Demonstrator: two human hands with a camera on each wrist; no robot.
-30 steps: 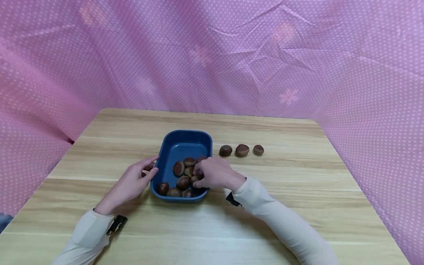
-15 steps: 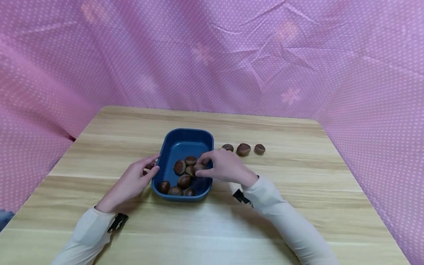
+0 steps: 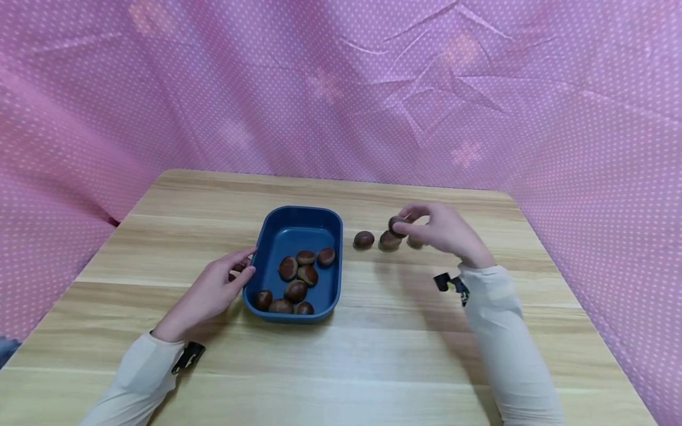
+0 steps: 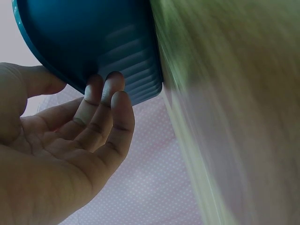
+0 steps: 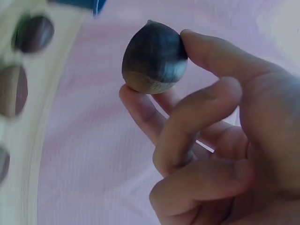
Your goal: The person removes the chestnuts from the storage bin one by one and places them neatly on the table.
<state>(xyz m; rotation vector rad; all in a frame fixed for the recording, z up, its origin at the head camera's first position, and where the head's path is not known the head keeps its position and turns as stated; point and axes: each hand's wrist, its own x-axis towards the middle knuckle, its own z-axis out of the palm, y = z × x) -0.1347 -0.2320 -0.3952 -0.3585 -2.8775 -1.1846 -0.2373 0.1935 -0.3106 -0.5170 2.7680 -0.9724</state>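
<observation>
A dark blue rectangular box [image 3: 303, 236] holds several brown chestnuts [image 3: 295, 290] in its middle and near end. My left hand [image 3: 214, 290] touches its left side; in the left wrist view the thumb meets the rim and loosely bent fingertips rest against the outer wall. Between thumb and fingers, my right hand [image 3: 442, 228] pinches one chestnut [image 5: 154, 58], raised above the table. Below it, three chestnuts lie in a row right of the box: a left one [image 3: 364, 239], a middle one [image 3: 390, 241] and a right one [image 3: 415, 242], partly hidden by the hand.
The wooden table [image 3: 373, 367] has rounded far corners. A pink dotted cloth [image 3: 341, 89] hangs behind it and along both sides. Both sleeves carry black straps near the wrists.
My right hand has lifted a chestnut out of the box and carried it right, over the row on the table. The left hand has stayed at the box's side.
</observation>
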